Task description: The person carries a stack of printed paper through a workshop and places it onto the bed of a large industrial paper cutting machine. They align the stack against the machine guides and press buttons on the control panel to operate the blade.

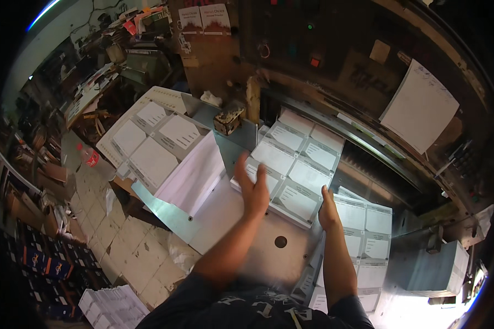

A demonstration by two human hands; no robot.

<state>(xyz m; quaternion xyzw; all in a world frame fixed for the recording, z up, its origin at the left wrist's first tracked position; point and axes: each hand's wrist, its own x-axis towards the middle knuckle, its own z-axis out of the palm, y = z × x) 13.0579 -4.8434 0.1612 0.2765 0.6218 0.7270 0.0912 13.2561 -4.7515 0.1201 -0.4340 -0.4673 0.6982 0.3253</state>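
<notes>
A stack of printed sheets point(291, 164), white panels with grey patterned borders, lies slantwise on the metal machine table point(252, 247), its far end under the machine's front. My left hand point(253, 189) is at the stack's near left edge, thumb and fingers spread. Along the right edge, my right hand point(329, 211) has its fingers stretched out flat, at or against the paper side. Neither hand grips anything. A taller stack of the same printed sheets point(164, 142) stands on the left, and another printed stack point(373, 230) lies beyond my right forearm.
The dark machine front point(324, 49) has coloured buttons and a hanging handwritten sheet point(420, 107). A worn metal block point(229, 119) sits at the table's back. A grey block point(439, 268) stands right. Lower left are dark boxes point(46, 266) and stacked paper point(112, 307); a bottle point(89, 157) is farther off.
</notes>
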